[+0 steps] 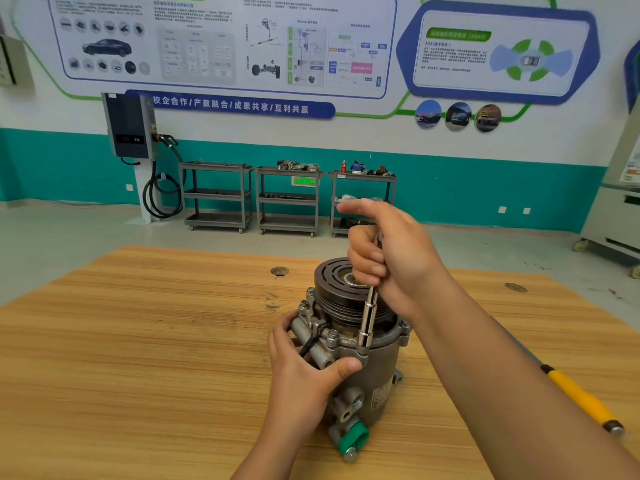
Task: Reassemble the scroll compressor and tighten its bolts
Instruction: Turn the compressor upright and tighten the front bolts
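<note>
The scroll compressor stands upright on the wooden table, its black pulley on top and a green cap near its base. My left hand grips the compressor's side, thumb across the housing. My right hand is curled round the top of a chrome socket extension. The extension stands nearly upright, and its socket sits on a bolt at the front flange. Another flange bolt shows to the left of the socket.
A yellow-handled tool lies on the table at the right, partly behind my right forearm. Three grey carts stand against the far teal wall, beside a wall charger with a cable. A white machine is at the right.
</note>
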Demonstrator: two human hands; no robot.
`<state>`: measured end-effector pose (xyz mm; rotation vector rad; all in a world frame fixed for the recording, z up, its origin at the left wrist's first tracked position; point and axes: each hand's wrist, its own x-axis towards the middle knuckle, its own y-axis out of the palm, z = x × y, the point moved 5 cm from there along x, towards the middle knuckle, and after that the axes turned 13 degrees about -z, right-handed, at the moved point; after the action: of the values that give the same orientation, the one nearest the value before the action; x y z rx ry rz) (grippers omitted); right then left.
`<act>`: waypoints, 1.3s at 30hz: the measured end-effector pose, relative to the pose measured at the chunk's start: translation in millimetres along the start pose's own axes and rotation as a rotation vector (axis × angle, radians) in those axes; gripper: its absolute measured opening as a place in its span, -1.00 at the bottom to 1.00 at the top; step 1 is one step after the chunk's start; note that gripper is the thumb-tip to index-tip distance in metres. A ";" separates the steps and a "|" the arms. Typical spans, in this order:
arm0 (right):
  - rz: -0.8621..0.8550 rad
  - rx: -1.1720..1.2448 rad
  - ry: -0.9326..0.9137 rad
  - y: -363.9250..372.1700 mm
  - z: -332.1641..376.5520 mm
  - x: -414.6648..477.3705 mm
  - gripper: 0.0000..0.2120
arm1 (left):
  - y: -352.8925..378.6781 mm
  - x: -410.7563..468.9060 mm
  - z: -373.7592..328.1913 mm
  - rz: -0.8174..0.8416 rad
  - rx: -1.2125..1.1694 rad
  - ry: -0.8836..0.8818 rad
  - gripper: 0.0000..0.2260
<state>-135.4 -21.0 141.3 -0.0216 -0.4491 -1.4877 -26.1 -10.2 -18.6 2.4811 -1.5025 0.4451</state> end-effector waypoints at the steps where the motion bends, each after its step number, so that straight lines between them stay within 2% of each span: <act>1: 0.021 0.048 0.035 -0.4 -0.9 1.5 -0.79 | -0.2 0.3 0.0 -0.001 -0.001 0.002 -0.04; 5: 0.106 0.275 0.059 -1.1 0.1 -1.5 -0.83 | -0.1 0.9 2.0 0.001 -0.007 0.009 -0.08; 8: 0.094 0.310 -0.010 -5.5 -1.0 -7.2 -0.72 | -0.2 1.0 3.1 -0.010 -0.006 0.013 -0.09; 10: 0.123 0.353 0.013 -6.9 -2.6 -9.6 -0.66 | -0.7 1.1 2.7 -0.023 -0.013 0.016 -0.07; 14: 0.227 0.454 0.144 -6.1 -0.8 -6.8 -0.79 | -0.4 0.7 0.9 -0.023 -0.016 0.018 -0.05; 18: 0.266 0.457 0.248 0.5 -2.6 -1.3 -0.84 | -0.3 0.3 0.3 -0.018 -0.015 -0.001 -0.05; 27: -0.006 0.337 -0.043 -6.7 -0.2 -10.6 -0.79 | -1.3 -0.3 -1.8 -0.048 -0.046 -0.024 -0.02; 30: 0.062 0.356 0.077 -1.2 0.3 -8.1 -0.74 | -0.7 -0.5 -3.7 -0.049 -0.059 -0.026 -0.04; 33: 0.104 0.262 0.197 4.9 0.0 -4.0 -0.58 | -0.6 -0.6 -2.9 -0.051 -0.050 -0.038 0.01; 39: -0.276 0.004 0.030 4.2 2.3 -4.2 -0.63 | -1.6 -1.5 -1.9 -0.088 -0.030 -0.057 0.03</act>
<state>-132.1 -16.0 143.2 0.0682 -0.4443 -1.7551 -25.6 -7.6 -17.4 2.5453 -1.4024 0.3362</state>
